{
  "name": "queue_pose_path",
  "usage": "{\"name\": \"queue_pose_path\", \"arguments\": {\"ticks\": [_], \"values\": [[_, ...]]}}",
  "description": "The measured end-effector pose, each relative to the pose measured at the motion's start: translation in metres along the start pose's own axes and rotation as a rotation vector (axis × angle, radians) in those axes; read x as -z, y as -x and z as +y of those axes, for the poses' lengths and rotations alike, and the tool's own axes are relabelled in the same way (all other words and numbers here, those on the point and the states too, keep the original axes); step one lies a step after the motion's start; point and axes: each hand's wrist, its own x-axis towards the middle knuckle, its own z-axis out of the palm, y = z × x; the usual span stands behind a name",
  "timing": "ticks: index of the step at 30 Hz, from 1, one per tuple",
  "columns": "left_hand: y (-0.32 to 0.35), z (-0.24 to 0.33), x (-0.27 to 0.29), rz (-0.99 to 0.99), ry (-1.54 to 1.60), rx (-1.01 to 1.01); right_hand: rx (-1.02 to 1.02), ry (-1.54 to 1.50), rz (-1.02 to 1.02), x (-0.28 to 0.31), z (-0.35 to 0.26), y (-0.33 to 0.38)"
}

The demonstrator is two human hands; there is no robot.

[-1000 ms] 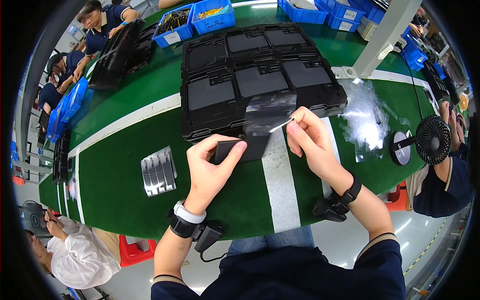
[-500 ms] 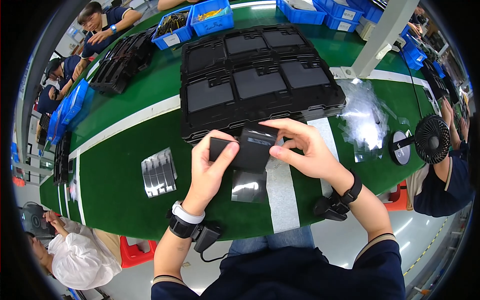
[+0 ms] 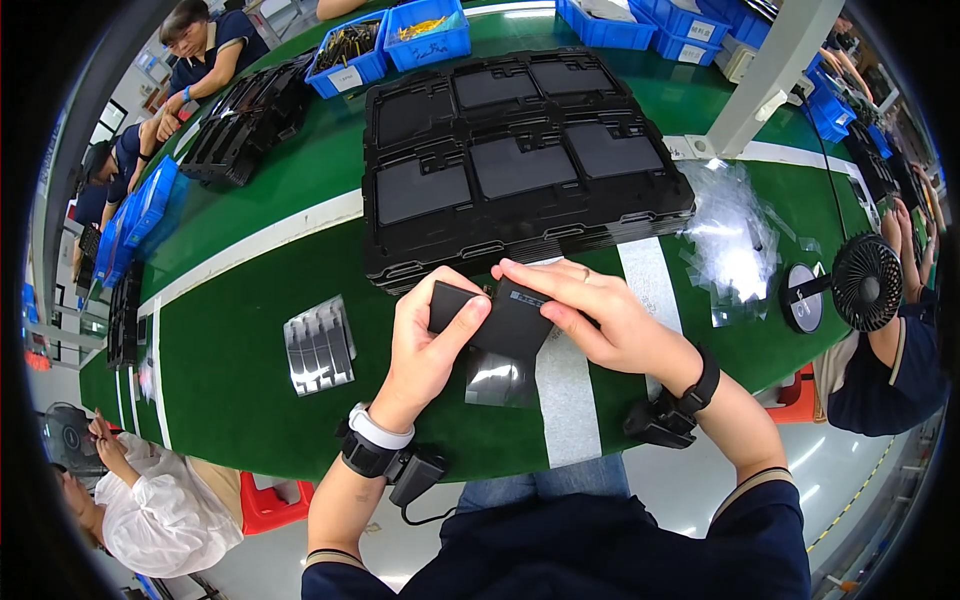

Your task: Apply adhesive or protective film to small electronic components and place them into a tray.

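A flat, black rectangular pack (image 3: 507, 328) with a small printed patch near its upper edge is held between my two hands, above the table's near part. My left hand (image 3: 423, 345) grips its left side, with the thumb lying across the front. Along the top right edge lie the fingers of my right hand (image 3: 615, 315), its thumb bent against the pack's right side. Just below the pack, a glossy clear film sheet (image 3: 500, 382) rests on the table. Behind my hands stands a stack of black trays (image 3: 530, 215) holding dark grey flat pieces in several pockets.
Silvery strip sheets (image 3: 320, 345) lie left on the green table (image 3: 230, 400). Right are a heap of clear film (image 3: 735, 230), a small black fan (image 3: 865, 282) and a metal post (image 3: 765, 90). Blue bins (image 3: 428, 35) line the back. Other people sit around.
My right hand has shifted left; its fingers have come down flatter over the pack's top edge, where a glossy dark strip showed before. My left hand still grips the pack.
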Motion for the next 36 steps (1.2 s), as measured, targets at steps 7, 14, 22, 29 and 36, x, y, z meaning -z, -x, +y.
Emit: {"name": "queue_pose_path", "arguments": {"ticks": [7,14,22,29,36], "values": [[0.000,-0.002,-0.005,0.083,0.062,-0.055,-0.154,-0.146,-0.021,0.012,-0.005,0.004],[-0.001,-0.001,-0.006,0.047,-0.122,-0.098,-0.705,-0.677,-0.124,0.017,0.005,-0.001],[-0.001,-0.005,-0.001,-0.173,-0.230,0.116,-0.333,0.070,-0.344,0.016,0.016,0.004],[-0.002,-0.001,0.003,0.038,-0.056,0.205,-0.512,-0.438,-0.479,0.023,0.003,-0.002],[-0.002,-0.001,0.004,-0.250,0.226,0.501,-0.279,-0.326,-0.341,0.009,0.007,0.000]]}}
